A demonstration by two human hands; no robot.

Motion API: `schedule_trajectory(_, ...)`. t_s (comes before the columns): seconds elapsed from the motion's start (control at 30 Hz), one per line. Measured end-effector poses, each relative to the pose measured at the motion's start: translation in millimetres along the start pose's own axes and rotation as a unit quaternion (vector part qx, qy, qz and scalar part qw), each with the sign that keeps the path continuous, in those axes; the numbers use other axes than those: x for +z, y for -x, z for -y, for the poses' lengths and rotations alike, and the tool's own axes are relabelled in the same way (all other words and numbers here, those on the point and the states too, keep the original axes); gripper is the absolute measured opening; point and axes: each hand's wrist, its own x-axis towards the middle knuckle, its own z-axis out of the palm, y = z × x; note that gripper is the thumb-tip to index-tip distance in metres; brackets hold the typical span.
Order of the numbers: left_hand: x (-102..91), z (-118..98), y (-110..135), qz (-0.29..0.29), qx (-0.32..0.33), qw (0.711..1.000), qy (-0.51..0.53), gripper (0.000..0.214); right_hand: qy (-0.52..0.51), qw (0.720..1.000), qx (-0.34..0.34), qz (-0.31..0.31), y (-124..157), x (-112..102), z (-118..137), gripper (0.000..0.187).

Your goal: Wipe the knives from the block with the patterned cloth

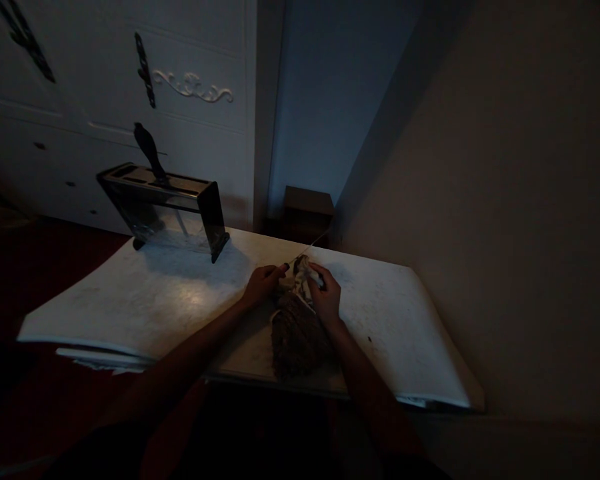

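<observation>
In the dim light, my left hand (264,283) is closed around the dark handle of what looks like a knife. Its thin blade (313,241) points away to the upper right and is seen nearly edge-on. My right hand (326,293) pinches a bunched pale part of a cloth (303,337) close beside the handle end of the blade. Whether the cloth touches the blade I cannot tell. The cloth's shaggy brown part hangs below, lying on the table near its front edge. Both hands are just above the white tabletop (380,307).
A clear-sided knife block (180,227) stands at the table's back left, with one black-handled knife (149,150) upright in it. Behind is a white wardrobe (195,133). A dark box-like piece (309,201) sits beyond the table, and a wall (505,233) borders the right side.
</observation>
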Motion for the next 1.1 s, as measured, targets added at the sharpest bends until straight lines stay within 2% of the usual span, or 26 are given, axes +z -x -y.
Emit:
schedule_trajectory(0.1,-0.1,1,-4,0.073,-0.071,0.989,0.111,0.054,0.013,0.998,-0.058,-0.005,3,1,-4,0.028)
schedule_trajectory(0.2,-0.3,0,-4,0.157,-0.129,0.963,0.179,0.053,0.027,0.992,-0.123,0.008,5,4,-6,0.028)
schedule_trajectory(0.3,-1.3,-1,-1,0.219,-0.160,0.938,0.214,0.051,0.039,0.984,-0.175,0.026,4,6,-5,0.030)
schedule_trajectory(0.4,-4.0,-1,1,0.252,-0.174,0.919,0.249,0.047,0.049,0.980,-0.190,0.023,3,7,-4,0.032)
schedule_trajectory(0.53,-8.1,0,-2,0.265,-0.165,0.921,0.233,0.046,0.067,0.984,-0.167,-0.002,2,7,-5,0.034)
schedule_trajectory(0.87,-9.2,-7,-4,0.247,-0.181,0.943,0.132,0.048,0.066,0.990,-0.045,-0.115,-6,-6,-8,0.030)
schedule_trajectory(1.1,-15.7,-10,-4,0.259,-0.139,0.952,0.086,0.048,0.071,0.984,-0.034,-0.162,-12,-16,-13,0.031)
